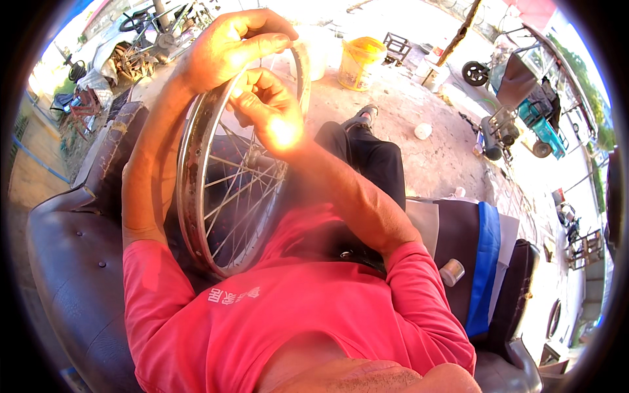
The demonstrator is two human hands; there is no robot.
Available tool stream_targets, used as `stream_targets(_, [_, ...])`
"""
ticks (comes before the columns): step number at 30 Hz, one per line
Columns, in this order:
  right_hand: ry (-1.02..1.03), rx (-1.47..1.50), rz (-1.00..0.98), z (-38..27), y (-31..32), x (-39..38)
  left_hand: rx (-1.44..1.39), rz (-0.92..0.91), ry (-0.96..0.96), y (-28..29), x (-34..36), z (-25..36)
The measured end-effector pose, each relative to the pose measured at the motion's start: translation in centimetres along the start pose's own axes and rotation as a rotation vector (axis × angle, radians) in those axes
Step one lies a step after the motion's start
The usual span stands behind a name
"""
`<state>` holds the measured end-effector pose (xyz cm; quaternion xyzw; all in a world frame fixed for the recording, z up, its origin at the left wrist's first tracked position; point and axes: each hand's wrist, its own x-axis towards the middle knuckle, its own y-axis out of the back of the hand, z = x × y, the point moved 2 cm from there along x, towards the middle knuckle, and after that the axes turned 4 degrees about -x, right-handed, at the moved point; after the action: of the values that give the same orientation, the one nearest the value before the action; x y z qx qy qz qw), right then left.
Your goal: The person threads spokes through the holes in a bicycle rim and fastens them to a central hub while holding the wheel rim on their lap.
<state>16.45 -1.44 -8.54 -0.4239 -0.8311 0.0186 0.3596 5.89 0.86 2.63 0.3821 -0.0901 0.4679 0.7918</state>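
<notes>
A bare spoked wheel [191, 164] without a tyre stands upright and slightly tilted against my lap, its thin metal spokes [226, 190] running to a hub partly behind my right forearm. My left hand [239, 49] curls over the top of the rim, thumb and fingers closed around it. Just below, my right hand [272, 108] reaches inside the rim with thumb and fingertips pinched together by the spoke ends. What lies in that pinch is hidden, and bright sunlight washes out the back of this hand.
I sit on a worn dark leather sofa [72, 255]. Beside me on the right lie a small round container [451, 272] and a blue cloth strip [483, 262]. Ahead stands a yellow bucket [360, 62]; a white roll-like object [423, 131] and a teal three-wheeled cart [540, 124] are further right.
</notes>
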Motion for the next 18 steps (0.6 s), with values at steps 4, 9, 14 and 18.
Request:
stream_targets(4, [-0.032, -0.052, -0.003, -0.3, -0.2, 0.1, 0.016, 0.006, 0.022, 0.4, -0.1, -0.2])
stream_targets(9, [-0.058, 0.040, -0.035, 0.2, -0.2, -0.1, 0.015, -0.014, -0.005, 0.2, -0.4, 0.3])
stream_targets(14, [-0.021, -0.046, -0.012, 0.0, 0.2, -0.1, 0.295, 0.106, -0.170, 0.1, -0.6, 1.7])
stream_targets(18, [0.047, -0.057, 0.024, 0.6, 0.7, 0.1, 0.557, 0.027, -0.166, 1.2, -3.7, 4.0])
